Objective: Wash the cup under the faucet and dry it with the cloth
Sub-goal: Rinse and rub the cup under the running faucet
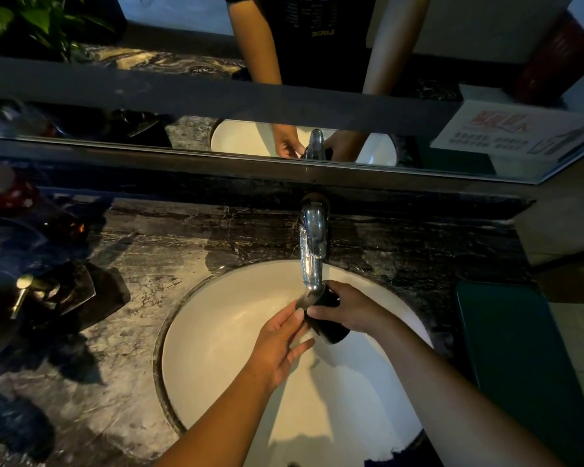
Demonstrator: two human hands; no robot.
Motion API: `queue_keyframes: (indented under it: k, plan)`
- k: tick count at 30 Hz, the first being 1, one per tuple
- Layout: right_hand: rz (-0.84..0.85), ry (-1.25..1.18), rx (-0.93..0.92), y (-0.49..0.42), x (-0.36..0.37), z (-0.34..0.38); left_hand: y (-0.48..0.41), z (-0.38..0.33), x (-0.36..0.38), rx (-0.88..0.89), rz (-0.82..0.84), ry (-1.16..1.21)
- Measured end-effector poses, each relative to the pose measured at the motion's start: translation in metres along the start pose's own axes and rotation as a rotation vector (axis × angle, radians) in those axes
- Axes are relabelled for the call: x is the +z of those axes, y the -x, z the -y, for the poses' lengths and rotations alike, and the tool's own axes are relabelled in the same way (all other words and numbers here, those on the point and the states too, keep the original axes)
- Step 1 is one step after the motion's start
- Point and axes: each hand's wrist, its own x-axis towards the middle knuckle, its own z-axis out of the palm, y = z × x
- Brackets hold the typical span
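A dark cup [327,323] is held tilted over the white sink [216,332], its mouth up under the spout of the chrome faucet [312,244]. My right hand [348,310] grips the cup from the right side, fingers curled around it. My left hand [280,342] reaches in from the left, its thumb at the cup's rim and its other fingers spread loosely below. I cannot tell whether water is running. A dark green cloth [506,348] lies flat on the counter to the right of the sink.
Dark marble counter [122,348] surrounds the basin. At the left stand a soap dispenser with a brass pump [26,291] and a dark tray [78,291]. A mirror [216,96] runs along the back, with a paper sign [520,133] at the right.
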Motion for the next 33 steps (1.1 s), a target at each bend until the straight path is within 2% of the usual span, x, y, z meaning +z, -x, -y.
queue_keyframes:
  k: [7,11,13,23,29,33]
  plan:
    - [-0.066,-0.224,-0.035,0.003,0.031,-0.017,0.005,-0.01,-0.006,0.05,-0.056,-0.125]
    - [-0.078,-0.325,-0.095,0.0,0.041,-0.014,0.008,-0.022,-0.011,0.109,-0.027,-0.16]
    - [-0.097,-0.358,-0.121,-0.002,0.044,-0.013,0.009,-0.028,-0.012,0.126,-0.007,-0.185]
    - [-0.269,-0.406,-0.174,-0.007,0.048,-0.021,0.003,-0.034,-0.017,0.073,-0.157,-0.123]
    - [-0.19,-0.423,-0.182,-0.002,0.056,-0.015,0.005,-0.032,-0.023,0.133,-0.221,-0.196]
    - [-0.164,-0.396,-0.139,0.001,0.053,-0.022,0.006,-0.03,-0.014,0.14,-0.156,-0.299]
